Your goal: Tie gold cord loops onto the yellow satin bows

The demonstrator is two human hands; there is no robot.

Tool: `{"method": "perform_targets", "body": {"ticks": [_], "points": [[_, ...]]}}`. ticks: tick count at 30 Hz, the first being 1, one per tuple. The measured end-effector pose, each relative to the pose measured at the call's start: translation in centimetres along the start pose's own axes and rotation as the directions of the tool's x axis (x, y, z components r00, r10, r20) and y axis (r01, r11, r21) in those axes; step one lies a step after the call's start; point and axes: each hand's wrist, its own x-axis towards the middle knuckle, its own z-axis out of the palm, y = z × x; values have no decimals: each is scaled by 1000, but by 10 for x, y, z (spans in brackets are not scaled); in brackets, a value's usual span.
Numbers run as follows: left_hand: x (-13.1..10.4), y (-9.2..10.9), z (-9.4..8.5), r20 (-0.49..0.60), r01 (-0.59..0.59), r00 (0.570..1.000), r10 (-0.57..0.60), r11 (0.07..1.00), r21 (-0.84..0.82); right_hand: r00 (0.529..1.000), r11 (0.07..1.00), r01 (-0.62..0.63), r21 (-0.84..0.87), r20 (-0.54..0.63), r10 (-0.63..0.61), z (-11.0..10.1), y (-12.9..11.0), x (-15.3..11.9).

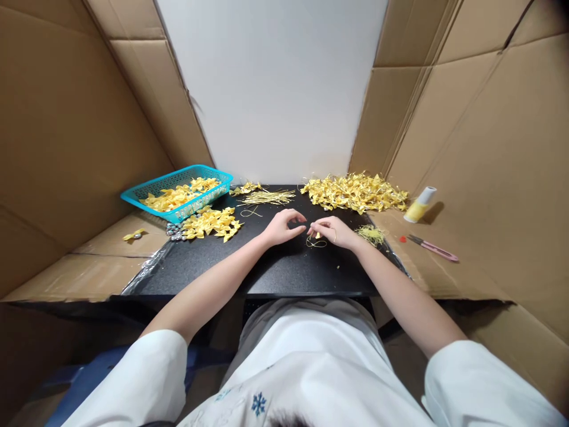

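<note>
Centrally, in the head view, the left hand (283,227) is over the black worktop (200,267), its thumb and fingers apart. Just beside it, the right hand (334,230) has its fingers pinched together on a small yellow piece (317,235), partly hidden; a looped gold cord (316,244) shows just below. Beyond lie gold strands (269,197), between yellow bows (212,224) near a turquoise basket (224,177) and a larger yellow heap (355,194). Pink-handled snips (438,249) rest on cardboard at right.

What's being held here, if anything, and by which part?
The bare right hand seems to pinch a small yellow piece; a thin golden cord loops below. Which part is gripped is too small to tell. The bare left hand appears empty.
</note>
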Motion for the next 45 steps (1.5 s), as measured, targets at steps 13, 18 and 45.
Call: {"method": "perform_targets", "body": {"ticks": [13, 18, 45], "points": [[-6, 28, 9, -147, 54, 988, -44, 996, 70, 971, 443, -196, -875, -238, -40, 21, -14, 3], [-4, 26, 8, -44, -34, 998, 55, 928, 371, 965, 400, -241, -884, -263, -1, 23, -12, 3], [-4, 15, 15, -216, 287, 939, -269, 956, 57, 883, 983, -185, 14, -437, 172, 24, 26, 15]]}}
